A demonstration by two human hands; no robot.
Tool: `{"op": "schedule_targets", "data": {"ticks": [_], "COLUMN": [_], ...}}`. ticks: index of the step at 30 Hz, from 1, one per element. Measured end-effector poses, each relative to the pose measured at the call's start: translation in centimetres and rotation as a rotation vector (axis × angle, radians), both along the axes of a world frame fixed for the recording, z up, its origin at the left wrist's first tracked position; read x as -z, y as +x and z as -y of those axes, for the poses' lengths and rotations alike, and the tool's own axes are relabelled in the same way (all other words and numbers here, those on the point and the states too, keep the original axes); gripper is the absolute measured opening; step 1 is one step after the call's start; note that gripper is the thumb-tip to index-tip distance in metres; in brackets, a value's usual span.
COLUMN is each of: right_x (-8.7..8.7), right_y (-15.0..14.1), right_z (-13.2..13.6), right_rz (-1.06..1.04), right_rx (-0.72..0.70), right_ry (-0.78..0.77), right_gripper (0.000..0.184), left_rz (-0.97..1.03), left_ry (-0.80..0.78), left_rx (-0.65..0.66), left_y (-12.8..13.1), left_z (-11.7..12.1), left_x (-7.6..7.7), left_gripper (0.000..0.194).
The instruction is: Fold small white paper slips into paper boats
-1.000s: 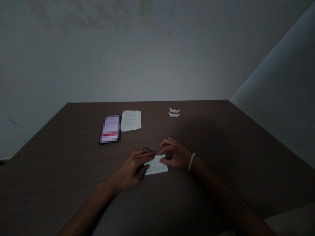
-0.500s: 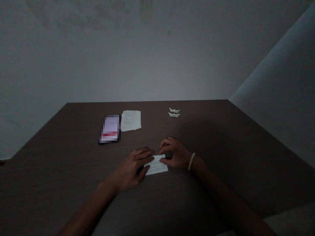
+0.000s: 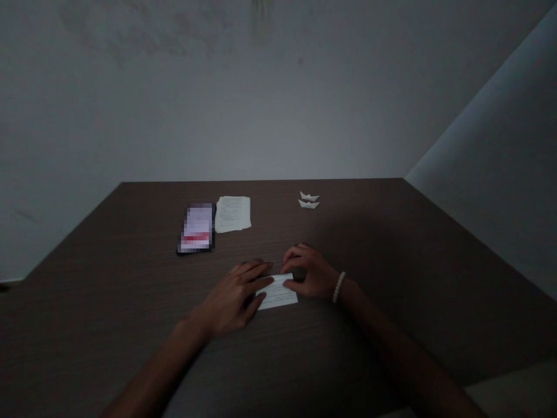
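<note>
A small folded sheet of printed paper [image 3: 279, 297] lies flat on the table in front of me. My left hand [image 3: 237, 297] rests over its left end, fingers stretched out and thumb apart on the paper. At the far right corner, my right hand [image 3: 311, 271] has its thumb on the paper and its curled fingers at the far edge, gripping there. A pale beaded bracelet [image 3: 339, 287] circles my right wrist.
Two small folded paper boats [image 3: 308, 205] stand toward the back of the dark wooden table [image 3: 130, 232]. Left of them lie a stack of printed paper sheets [image 3: 234, 213] and a phone [image 3: 197, 227] with a blurred screen. A wall [image 3: 278, 116] rises behind the table.
The view has shifted very slightly. Both hands and the paper keep nearly the same place and pose.
</note>
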State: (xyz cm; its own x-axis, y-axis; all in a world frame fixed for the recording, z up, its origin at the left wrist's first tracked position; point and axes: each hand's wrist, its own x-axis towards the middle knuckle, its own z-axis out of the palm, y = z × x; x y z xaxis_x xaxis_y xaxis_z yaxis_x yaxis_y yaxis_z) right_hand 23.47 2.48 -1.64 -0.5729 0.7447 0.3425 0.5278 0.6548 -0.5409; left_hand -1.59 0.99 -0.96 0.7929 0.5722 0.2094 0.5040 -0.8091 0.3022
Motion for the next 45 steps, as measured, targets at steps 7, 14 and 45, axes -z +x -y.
{"op": "schedule_targets", "data": {"ticks": [7, 14, 45], "right_x": [-0.2, -0.2, 0.6], "right_y": [0.0, 0.1, 0.4], "right_z": [0.4, 1.2, 1.6], "right_rz": [0.023, 0.061, 0.064], "right_rx": [0.005, 0.023, 0.043], "right_ry": [0.008, 0.034, 0.115], "right_gripper": [0.021, 0.022, 0.025], "left_rz": [-0.008, 0.014, -0.018], "left_ry": [0.021, -0.019, -0.027], "left_rx": [0.005, -0.014, -0.025], "left_y": [-0.1, 0.1, 0.3], "left_z": [-0.1, -0.1, 0.2], "left_x": [0.0, 0.0, -0.2], "left_gripper": [0.039, 0.039, 0.045]}}
